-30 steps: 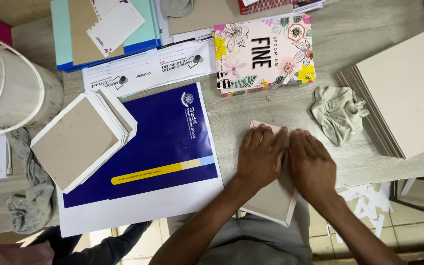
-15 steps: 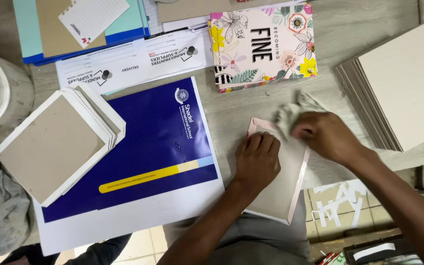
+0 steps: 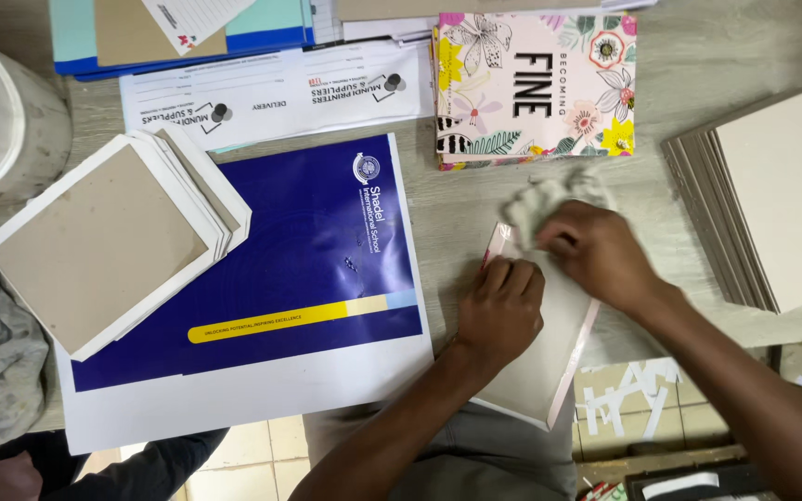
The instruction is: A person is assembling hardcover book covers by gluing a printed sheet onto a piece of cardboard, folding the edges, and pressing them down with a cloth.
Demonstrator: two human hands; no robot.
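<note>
Head view: two hands working a grey board cover at the table's near edge.
Left hand (image 3: 503,306) lies flat, pinning the board (image 3: 549,357); right hand (image 3: 596,250) clutches a soft rag (image 3: 540,199). Board looks stiff, light; best held by its edges.

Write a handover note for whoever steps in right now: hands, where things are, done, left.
Left hand: pressed flat on the grey board with pink folded edges, pinning it to the table.
Right hand: gripping a crumpled grey cloth at the board's top edge; blurred in the head view.
Around: floral cover just above, stack of bare boards to the right, blue printed sheet and a stack of wrapped boards to the left.
Done: pink paper looks folded over the board's edges.
Left: wiping seems under way; how far, cannot tell.
</note>
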